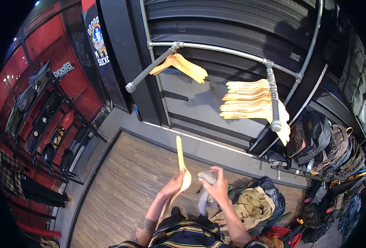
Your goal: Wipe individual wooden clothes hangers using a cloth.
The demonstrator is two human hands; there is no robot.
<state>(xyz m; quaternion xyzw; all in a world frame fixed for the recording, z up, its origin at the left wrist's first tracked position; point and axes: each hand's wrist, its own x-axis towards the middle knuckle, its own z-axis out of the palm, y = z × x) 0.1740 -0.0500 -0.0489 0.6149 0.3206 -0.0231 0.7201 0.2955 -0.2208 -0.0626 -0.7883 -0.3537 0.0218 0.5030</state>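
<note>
My left hand (173,184) is closed around a pale wooden clothes hanger (180,152), gripping it near its middle. One arm of the hanger points up and away from me, and the other runs down toward my body. Just to the right, my right hand (218,188) is raised with a grey cloth (207,177) bunched in its fingers. The cloth's lower end hangs down below that hand. A small gap separates the cloth from the hanger.
Ahead, wooden hangers (183,67) hang on a left rail arm (150,72), and several more (245,99) on a right rail arm (275,103). A clothes pile (253,204) lies on the floor at right, below backpacks (315,138). A shelf rack (46,118) stands left.
</note>
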